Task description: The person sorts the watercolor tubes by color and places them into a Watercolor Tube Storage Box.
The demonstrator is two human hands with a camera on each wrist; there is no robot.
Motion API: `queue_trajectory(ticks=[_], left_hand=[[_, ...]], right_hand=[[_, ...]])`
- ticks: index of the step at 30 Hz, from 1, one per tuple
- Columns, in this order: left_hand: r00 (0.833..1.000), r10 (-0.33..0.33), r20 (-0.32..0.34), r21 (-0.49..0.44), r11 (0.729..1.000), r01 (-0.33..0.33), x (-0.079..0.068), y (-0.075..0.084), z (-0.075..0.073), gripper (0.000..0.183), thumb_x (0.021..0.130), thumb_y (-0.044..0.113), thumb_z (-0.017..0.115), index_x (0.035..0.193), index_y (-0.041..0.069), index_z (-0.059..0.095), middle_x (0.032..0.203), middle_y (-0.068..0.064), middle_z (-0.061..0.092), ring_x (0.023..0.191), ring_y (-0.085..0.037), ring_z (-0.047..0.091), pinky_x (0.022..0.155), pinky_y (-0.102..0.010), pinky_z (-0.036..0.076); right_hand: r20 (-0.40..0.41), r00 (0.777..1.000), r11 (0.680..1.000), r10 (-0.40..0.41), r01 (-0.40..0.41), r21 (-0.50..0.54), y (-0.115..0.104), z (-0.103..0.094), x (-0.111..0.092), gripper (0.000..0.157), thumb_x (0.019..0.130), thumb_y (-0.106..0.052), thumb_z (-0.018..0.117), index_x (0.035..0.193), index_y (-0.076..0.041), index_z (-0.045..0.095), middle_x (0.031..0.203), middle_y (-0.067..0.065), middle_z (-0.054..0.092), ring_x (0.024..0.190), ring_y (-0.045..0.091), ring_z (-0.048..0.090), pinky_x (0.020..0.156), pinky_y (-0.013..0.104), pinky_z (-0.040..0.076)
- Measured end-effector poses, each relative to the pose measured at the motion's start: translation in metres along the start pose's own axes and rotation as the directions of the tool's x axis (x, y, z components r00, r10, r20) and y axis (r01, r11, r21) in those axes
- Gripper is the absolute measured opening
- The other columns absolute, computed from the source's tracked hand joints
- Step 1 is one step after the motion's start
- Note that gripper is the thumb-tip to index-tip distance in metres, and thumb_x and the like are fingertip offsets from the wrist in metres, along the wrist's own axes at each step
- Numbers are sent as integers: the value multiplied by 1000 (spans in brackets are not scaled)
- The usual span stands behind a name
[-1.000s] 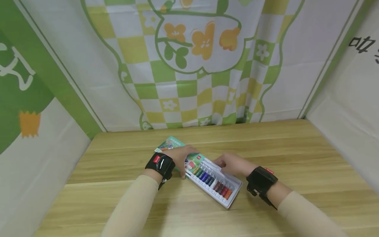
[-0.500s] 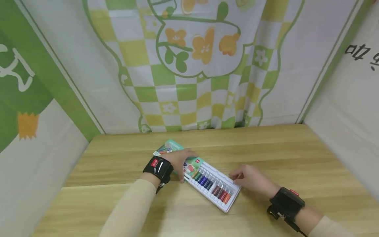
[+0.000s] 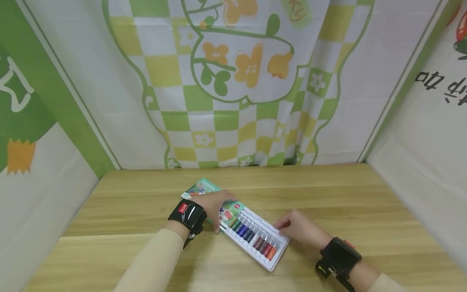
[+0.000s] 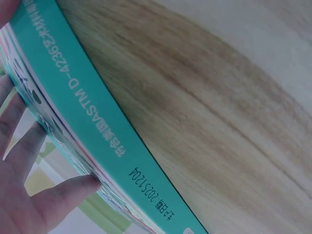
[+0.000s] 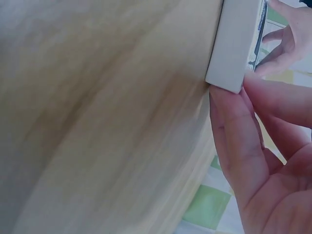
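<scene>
A teal paint box (image 3: pixel 229 213) with printed pictures lies diagonally on the wooden table. Its white tray (image 3: pixel 251 254) protrudes from the right end, showing a row of paint tubes (image 3: pixel 260 242) in green, blue, brown, red and orange. My left hand (image 3: pixel 212 206) spans the teal box and holds it, thumb at the near side and fingers reaching over the far side. In the left wrist view the box's teal side (image 4: pixel 92 102) bears printed writing. My right hand (image 3: pixel 303 229) pinches the tray's far edge close to its right corner, thumb and finger at the white end (image 5: pixel 231 53).
The wooden table (image 3: pixel 328 190) reaches back to a checked green, yellow and white curtain (image 3: pixel 226 129). Printed cloth walls (image 3: pixel 412 154) stand on both sides. Each wrist wears a black camera strap (image 3: pixel 341 259).
My right hand has moved from the middle of the tray's far edge to near its right corner. The left hand keeps its hold on the box. The head view has shifted slightly.
</scene>
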State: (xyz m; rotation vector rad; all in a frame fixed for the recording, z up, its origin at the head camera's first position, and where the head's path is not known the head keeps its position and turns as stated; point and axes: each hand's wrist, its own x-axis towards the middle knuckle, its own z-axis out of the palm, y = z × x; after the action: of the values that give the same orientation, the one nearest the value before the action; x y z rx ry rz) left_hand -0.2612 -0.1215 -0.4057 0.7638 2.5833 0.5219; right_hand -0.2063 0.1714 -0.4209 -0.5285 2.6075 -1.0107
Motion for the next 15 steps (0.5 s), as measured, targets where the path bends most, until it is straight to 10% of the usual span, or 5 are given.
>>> queue_trajectory(ticks=[15], left_hand=[[999, 45, -17, 51, 998, -44, 4, -1, -1, 104, 44, 11, 97, 137, 14, 51, 139, -3, 47, 121, -22, 47, 103, -38, 40]], right_hand=[[32, 997, 997, -77, 77, -17, -16, 1, 37, 20, 74, 8, 68, 89, -5, 75, 86, 5, 71, 75, 13, 60, 65, 29, 52]])
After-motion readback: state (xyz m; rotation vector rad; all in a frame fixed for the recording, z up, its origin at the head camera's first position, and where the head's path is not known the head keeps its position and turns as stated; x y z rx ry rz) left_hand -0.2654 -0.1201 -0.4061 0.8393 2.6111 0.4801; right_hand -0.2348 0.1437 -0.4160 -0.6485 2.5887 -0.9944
